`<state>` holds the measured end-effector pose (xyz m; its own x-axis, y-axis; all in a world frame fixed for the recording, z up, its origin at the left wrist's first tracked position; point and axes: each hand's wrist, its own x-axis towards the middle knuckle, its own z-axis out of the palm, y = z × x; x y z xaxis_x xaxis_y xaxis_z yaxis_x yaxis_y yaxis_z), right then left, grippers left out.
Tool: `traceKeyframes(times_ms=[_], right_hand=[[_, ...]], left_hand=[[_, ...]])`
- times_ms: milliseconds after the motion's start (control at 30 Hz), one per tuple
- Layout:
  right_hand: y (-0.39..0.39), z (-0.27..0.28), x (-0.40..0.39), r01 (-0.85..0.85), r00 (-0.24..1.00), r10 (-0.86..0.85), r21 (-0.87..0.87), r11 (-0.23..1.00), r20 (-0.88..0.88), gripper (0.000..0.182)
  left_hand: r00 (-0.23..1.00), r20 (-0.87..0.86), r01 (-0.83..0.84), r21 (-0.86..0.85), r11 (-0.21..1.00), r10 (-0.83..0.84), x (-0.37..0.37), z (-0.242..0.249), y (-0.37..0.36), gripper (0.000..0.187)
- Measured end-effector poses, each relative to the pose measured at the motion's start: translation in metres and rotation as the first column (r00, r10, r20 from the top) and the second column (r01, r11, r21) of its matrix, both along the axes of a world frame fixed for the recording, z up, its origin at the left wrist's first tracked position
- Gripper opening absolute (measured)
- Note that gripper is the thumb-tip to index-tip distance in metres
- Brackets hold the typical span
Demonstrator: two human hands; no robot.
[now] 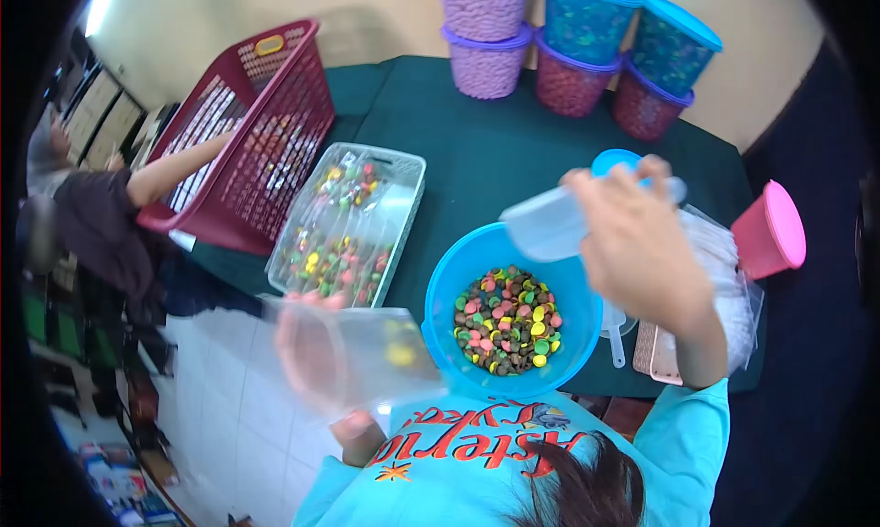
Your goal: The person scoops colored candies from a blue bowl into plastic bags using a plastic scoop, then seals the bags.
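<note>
My left hand (307,353), blurred by motion, grips a clear plastic bag (376,357) with a few yellow candies inside. The bag is held left of a blue tub (435,293), in front of my shirt. Over the tub's right rim, my right hand (632,234) is closed around a translucent plastic scoop (550,225), tilted with its wide end to the left. Colourful button-shaped candies (509,321) in brown, pink, yellow and green cover the tub's bottom. A blue round lid (616,160) shows partly behind my right hand.
Left of the tub stands a clear tray (412,215) of bagged candies, beside a maroon basket (302,142). A person (105,215) reaches into the basket. Lidded tubs (577,60) are stacked at the back. Clear bags (724,279) and a pink tub (765,234) stand right.
</note>
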<state>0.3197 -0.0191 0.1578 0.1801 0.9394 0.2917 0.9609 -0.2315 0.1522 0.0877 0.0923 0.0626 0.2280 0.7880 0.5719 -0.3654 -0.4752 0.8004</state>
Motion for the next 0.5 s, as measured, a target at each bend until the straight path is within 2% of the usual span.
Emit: traceKeyframes(times_ms=[33,100,167,233,267,300,367,433,500], right_hand=[[0.009,-0.019,-0.001,-0.114,0.993,0.114,-0.068,0.991,-0.002,0.031],[0.027,-0.059,-0.008,-0.241,0.97,0.241,-0.312,0.919,-0.04,0.032],[0.044,-0.095,-0.01,-0.309,0.95,0.293,-0.445,0.84,-0.107,0.037],[0.058,-0.118,-0.014,-0.277,0.952,0.302,-0.561,0.78,-0.051,0.034],[0.063,-0.132,-0.016,-0.291,0.947,0.318,-0.561,0.775,-0.052,0.034],[0.067,-0.147,-0.018,-0.266,0.947,0.321,-0.573,0.775,-0.006,0.033],[0.066,-0.166,-0.022,-0.249,0.943,0.331,-0.585,0.772,0.035,0.032],[0.061,-0.178,-0.026,-0.195,0.909,0.362,-0.558,0.806,0.205,0.025],[0.058,-0.18,-0.027,-0.155,0.911,0.335,-0.551,0.82,0.241,0.026]], left_hand=[[0.999,-0.006,-0.034,-0.005,0.999,0.034,-0.009,0.002,-0.002,0.108],[0.983,0.026,-0.181,0.094,0.979,0.18,-0.023,0.007,-0.007,0.11],[0.978,-0.014,-0.205,0.067,0.976,0.207,-0.037,0.003,-0.017,0.112],[0.946,-0.268,-0.174,0.053,0.983,0.182,-0.047,-0.005,-0.025,0.114],[0.946,-0.248,-0.231,-0.067,0.971,0.208,-0.042,-0.004,-0.035,0.115],[0.943,-0.25,-0.244,-0.068,0.967,0.221,-0.043,-0.006,-0.04,0.115],[0.964,-0.191,-0.22,-0.176,0.96,0.185,-0.044,-0.01,-0.048,0.106],[0.959,-0.195,-0.239,-0.172,0.955,0.205,-0.044,-0.011,-0.053,0.104],[0.955,-0.2,-0.256,-0.171,0.952,0.221,-0.045,-0.011,-0.055,0.102]])
